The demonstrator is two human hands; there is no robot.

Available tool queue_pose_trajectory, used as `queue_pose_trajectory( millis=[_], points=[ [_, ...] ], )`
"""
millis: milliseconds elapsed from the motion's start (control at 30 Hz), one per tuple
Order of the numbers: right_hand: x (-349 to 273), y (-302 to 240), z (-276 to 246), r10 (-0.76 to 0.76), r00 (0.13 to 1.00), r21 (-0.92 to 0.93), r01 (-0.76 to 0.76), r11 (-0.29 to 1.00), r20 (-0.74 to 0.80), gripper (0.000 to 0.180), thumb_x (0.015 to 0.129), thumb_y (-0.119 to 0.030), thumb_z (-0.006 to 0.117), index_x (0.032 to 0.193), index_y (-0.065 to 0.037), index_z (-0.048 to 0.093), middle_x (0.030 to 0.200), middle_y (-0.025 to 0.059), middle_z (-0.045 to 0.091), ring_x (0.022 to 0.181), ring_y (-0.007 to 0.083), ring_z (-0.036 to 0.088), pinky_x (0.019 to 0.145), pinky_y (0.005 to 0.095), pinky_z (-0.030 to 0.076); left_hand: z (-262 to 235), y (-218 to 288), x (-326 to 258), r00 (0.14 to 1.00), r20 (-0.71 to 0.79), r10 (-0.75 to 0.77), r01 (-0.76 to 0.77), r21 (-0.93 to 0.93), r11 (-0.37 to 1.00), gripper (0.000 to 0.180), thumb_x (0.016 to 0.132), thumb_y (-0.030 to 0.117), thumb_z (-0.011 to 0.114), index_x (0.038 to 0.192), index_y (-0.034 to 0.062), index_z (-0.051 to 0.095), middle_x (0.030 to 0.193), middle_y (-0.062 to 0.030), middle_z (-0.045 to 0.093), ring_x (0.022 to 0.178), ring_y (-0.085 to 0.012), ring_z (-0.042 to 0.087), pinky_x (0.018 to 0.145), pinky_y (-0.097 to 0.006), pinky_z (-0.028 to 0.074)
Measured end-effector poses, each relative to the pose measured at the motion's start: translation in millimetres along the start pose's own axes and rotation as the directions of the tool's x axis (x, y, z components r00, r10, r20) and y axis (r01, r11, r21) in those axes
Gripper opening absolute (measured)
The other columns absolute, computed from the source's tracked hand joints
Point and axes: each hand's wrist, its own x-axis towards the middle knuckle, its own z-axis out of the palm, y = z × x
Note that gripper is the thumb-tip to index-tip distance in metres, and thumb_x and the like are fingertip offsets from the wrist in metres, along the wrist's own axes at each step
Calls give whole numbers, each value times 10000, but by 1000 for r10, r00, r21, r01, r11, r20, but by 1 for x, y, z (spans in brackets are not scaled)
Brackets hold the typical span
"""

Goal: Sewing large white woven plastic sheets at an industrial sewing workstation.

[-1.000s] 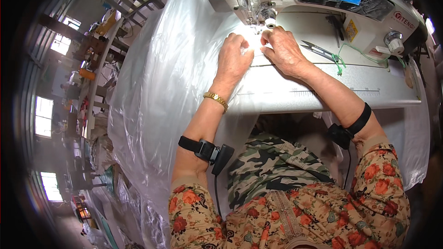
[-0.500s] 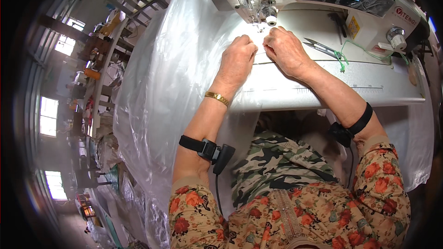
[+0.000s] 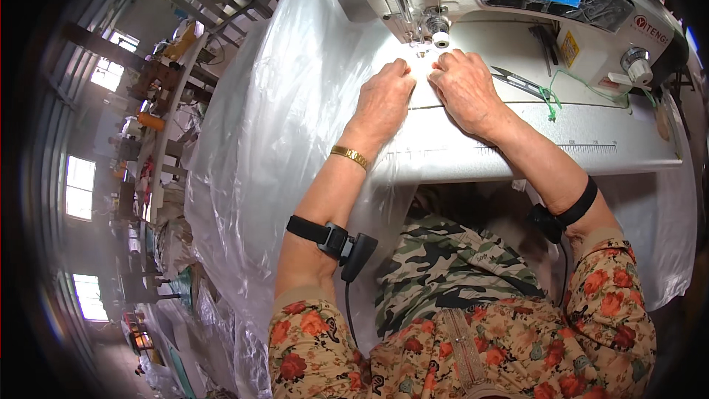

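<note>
A white sewing machine [image 3: 502,18] stands in front of me, its presser foot [image 3: 422,52] lit by a bright lamp. Just left of the foot, my left hand [image 3: 384,100] has its fingers curled closed at the edge of a large clear plastic sheet [image 3: 295,96]. My right hand [image 3: 467,92] is on the foot's other side, thumb and fingers pinched together. Glare hides what lies between its fingertips. The sheet spreads under my left forearm and drapes off the machine bed [image 3: 517,129] on the left.
Metal thread snips [image 3: 521,83] lie right of my right hand, with tangled green thread [image 3: 551,103] by their handles. Farther back is a dark tool [image 3: 545,46]. Another length of plastic [image 3: 668,236] hangs at the right. Cluttered shelving [image 3: 166,125] stands at the left.
The whole view has shifted slightly, with the machine now a little lower and farther right. Both hands stay by the presser foot, fingers still closed.
</note>
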Motion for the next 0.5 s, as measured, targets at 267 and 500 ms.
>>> queue_pose_trajectory(
  millis=[267,500],
  points=[
    [4,2,1,28,999,-28,-27,999,41,164,796,-77,545,827,-23,696,931,120,638,987,260,567,837,398,417,7,-8,9,1000,9,-23,24,-16,1000,37,805,21,633,815,22,669,940,-88,617,882,-258,627,754,-370,524],
    [5,4,5,16,998,-72,-11,997,64,161,794,-84,541,786,-15,687,929,134,627,976,274,560,818,407,416,12,-10,15,998,33,-51,51,-5,999,102,798,22,564,769,7,660,973,-125,605,940,-275,604,797,-385,526]
  ],
)
